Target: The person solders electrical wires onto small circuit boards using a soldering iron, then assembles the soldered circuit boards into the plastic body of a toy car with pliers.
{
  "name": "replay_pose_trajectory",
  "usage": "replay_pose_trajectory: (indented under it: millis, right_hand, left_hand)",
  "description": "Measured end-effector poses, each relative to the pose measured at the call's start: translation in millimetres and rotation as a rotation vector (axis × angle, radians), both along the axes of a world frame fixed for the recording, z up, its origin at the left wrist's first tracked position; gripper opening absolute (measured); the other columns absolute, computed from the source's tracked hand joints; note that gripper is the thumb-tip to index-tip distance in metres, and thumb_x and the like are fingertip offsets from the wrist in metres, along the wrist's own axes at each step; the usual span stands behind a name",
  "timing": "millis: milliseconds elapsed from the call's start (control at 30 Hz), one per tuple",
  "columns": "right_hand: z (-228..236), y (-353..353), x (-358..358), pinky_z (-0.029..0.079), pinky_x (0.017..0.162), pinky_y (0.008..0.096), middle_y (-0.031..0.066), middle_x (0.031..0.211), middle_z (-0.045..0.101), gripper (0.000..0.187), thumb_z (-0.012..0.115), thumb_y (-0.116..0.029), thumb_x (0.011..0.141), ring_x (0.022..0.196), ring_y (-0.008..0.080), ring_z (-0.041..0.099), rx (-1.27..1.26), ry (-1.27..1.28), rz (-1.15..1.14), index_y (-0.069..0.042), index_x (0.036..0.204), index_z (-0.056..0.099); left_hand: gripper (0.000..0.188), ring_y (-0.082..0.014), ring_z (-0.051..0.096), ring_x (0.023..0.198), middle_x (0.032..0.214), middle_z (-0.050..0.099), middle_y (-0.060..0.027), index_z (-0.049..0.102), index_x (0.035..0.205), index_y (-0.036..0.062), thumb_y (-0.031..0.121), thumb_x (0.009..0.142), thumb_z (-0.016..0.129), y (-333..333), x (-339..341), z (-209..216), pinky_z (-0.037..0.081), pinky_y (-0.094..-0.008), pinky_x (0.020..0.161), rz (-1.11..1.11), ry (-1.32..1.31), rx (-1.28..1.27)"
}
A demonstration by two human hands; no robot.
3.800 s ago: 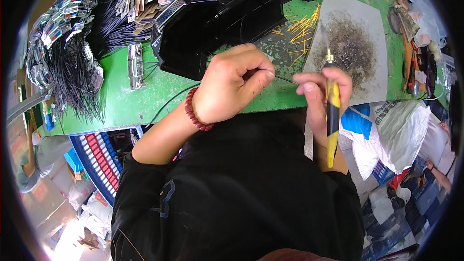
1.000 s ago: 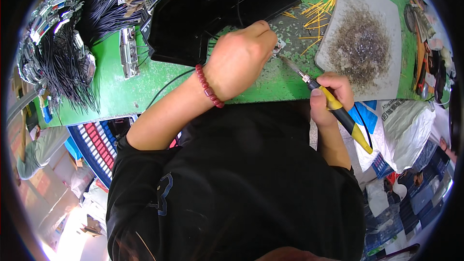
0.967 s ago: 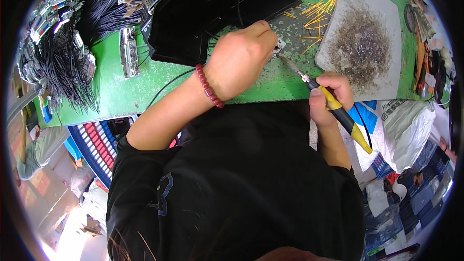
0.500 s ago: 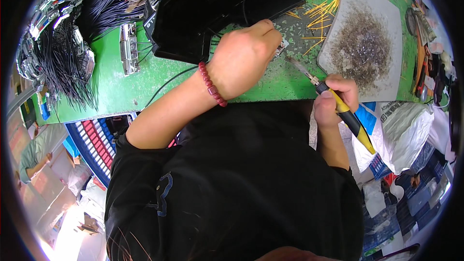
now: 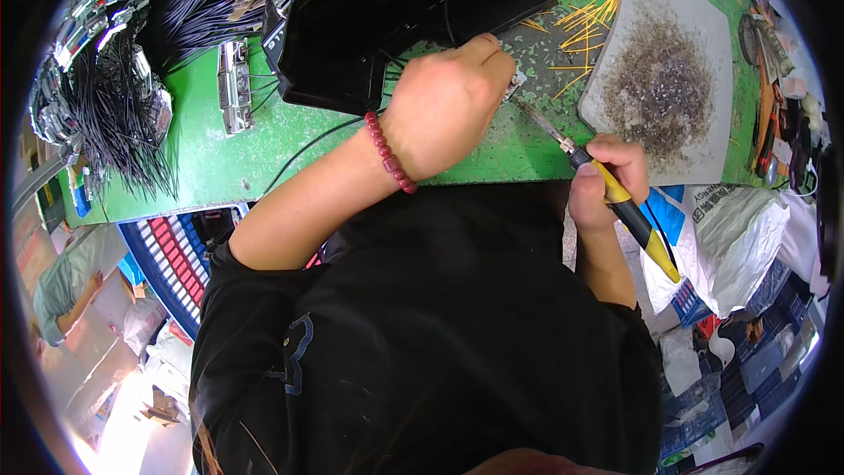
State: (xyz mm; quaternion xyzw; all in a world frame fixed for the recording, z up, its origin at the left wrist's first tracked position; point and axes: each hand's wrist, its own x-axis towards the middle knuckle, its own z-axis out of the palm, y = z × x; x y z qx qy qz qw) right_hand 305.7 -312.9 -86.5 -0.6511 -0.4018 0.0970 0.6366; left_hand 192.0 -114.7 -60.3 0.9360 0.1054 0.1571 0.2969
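Observation:
My right hand (image 5: 607,178) is closed around the yellow and black handle of a soldering iron (image 5: 622,202). Its metal tip points up and left, at or very near a small silvery part (image 5: 514,86) beside my left fingers. My left hand (image 5: 451,101) is closed, its back toward me, with fingertips curled out of sight near that part; what they grip is hidden. A large black plastic housing (image 5: 330,44) lies just beyond my left hand, with thin black wires coming from under its near edge. A red bead bracelet circles my left wrist.
Yellow thin sticks or wires (image 5: 587,26) lie scattered near a grey board (image 5: 598,92) covered in dark crumbs. Bundles of metal connectors with black wires (image 5: 123,97) pile up at left. One metal piece (image 5: 235,88) lies on the green table (image 5: 198,158). Tools (image 5: 763,97) line the right edge.
The soldering iron has moved slightly up and left, its tip closer to the small silvery part. My left hand has barely shifted. At far left, another person's arm has moved a little.

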Motion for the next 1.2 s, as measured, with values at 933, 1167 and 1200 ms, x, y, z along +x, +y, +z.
replay_pose_trajectory:
  millis: [933, 1167, 1200]
  right_hand:
    - [-0.6, 2.6, 0.7, 0.034, 0.052, 0.0224, 0.0048, 0.072, 0.057, 0.018, 0.068, -0.010, 0.079, 0.056, 0.0084, 0.043, -0.063, -0.023, 0.008, 0.001, 0.090, 0.057]
    - [-6.5, -2.5, -1.4, 0.039, 0.059, 0.0269, 0.0109, 0.076, 0.057, 0.023, 0.069, -0.016, 0.081, 0.065, 0.0140, 0.049, 0.119, 0.172, 0.002, 0.002, 0.088, 0.055]
    - [-8.2, -1.9, -0.5, 0.039, 0.059, 0.0269, 0.0109, 0.076, 0.057, 0.023, 0.069, -0.016, 0.081, 0.065, 0.0140, 0.049, 0.119, 0.173, 0.004, 0.002, 0.088, 0.055]
  left_hand:
    - [0.014, -0.0326, 0.063, 0.073, 0.092, 0.058, -0.0103, 0.056, 0.087, 0.0042, 0.002, 0.078, 0.066, 1.3, -0.4, 4.8, 0.052, -0.0397, 0.060, -0.004, 0.127, -0.010]
    - [0.014, -0.0322, 0.063, 0.073, 0.093, 0.059, -0.0101, 0.057, 0.087, 0.0043, 0.002, 0.077, 0.066, 1.5, -0.4, 4.3, 0.052, -0.0393, 0.060, -0.002, 0.133, -0.010]
    - [0.014, -0.0321, 0.063, 0.073, 0.093, 0.059, -0.0100, 0.057, 0.087, 0.0043, 0.002, 0.077, 0.066, 1.5, -0.5, 3.6, 0.052, -0.0392, 0.060, -0.002, 0.124, -0.007]
